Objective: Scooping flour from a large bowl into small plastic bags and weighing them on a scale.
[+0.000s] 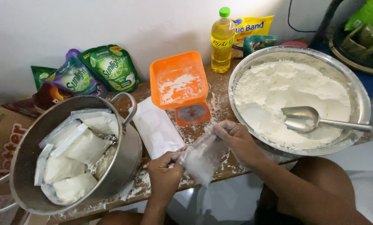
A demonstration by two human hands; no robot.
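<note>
Both my hands hold one small clear plastic bag (pixel 203 157) dusted with flour, above the front edge of a low wooden table (pixel 219 106). My left hand (pixel 164 174) pinches its left edge. My right hand (pixel 236 139), floury, grips its upper right corner. Right of my hands stands a large metal bowl (pixel 361 98) of white flour (pixel 278 89) with a metal scoop (pixel 305 119) lying in it. Behind the bag sits an orange kitchen scale (pixel 180 85) with flour left in its tray.
A big metal pot (pixel 124 162) at the left holds several filled flour bags (pixel 76 154). A flat stack of clear bags (pixel 155 129) lies between pot and scale. A yellow oil bottle (pixel 222 39) and green, purple and yellow pouches line the wall.
</note>
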